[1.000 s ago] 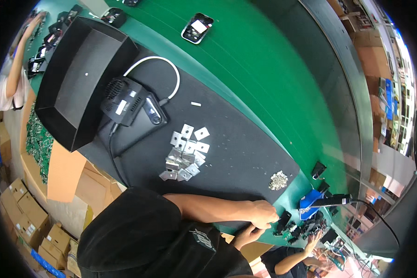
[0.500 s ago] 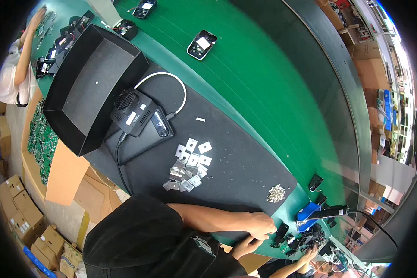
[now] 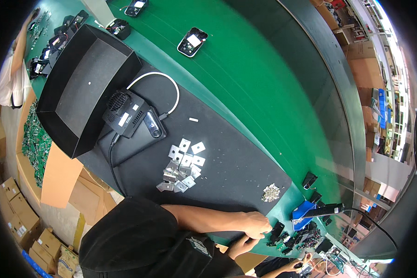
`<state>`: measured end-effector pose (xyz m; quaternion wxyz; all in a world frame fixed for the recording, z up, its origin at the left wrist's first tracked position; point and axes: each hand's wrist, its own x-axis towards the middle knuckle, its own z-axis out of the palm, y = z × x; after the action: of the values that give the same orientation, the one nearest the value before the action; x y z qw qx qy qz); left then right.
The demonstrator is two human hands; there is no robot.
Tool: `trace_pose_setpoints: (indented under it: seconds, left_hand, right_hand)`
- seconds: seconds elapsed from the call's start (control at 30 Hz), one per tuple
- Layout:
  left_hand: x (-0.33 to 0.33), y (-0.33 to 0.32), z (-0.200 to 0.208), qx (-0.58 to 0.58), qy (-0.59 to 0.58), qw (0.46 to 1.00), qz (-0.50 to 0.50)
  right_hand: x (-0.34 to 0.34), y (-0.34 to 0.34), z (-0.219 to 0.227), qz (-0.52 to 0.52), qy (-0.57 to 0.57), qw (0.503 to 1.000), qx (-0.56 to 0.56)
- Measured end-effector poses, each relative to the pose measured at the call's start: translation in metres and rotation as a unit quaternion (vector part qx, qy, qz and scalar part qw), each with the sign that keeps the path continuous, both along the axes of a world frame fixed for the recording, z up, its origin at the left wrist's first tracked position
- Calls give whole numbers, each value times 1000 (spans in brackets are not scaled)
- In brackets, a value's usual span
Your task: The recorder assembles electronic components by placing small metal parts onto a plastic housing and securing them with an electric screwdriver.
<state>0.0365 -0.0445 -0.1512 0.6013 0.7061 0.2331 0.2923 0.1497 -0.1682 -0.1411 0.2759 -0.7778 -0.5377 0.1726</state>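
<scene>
Wide green conveyor belt (image 3: 236,83): brightly lit, dimming toward the right.
Square silver metal plates (image 3: 185,160): crisp, pale highlights.
Cluttered storage shelves (image 3: 385,69): bent, white glare.
Two bare hands (image 3: 256,224): too small for fine detail.
Corners: black.

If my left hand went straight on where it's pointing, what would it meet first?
Likely the small black oblong piece on the green tabletop, just right of your left hand. The hand's height is unclear, so it might pass above.

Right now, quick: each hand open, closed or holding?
Left hand: curled closed; anything held can't be made out.
Right hand: partly hidden; grip can't be told.
</scene>
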Motion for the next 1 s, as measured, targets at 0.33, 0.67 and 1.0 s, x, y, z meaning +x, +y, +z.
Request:
trace_pose_setpoints:
  seconds: [0.33, 0.67, 1.0]
  left_hand:
    - [2, 2, 1, -2, -3, 1000, -6]
    - [2, -4, -3, 0, 10, 1000, -7]
    - [-2, -6, -5, 3, 4, 1000, 4]
  right_hand:
    - [8, 0, -6, 10, 10, 1000, 12]
    - [1, -3, -6, 7, 33, 999, 26]
    - [18, -7, -8, 64, -36, 997, -10]
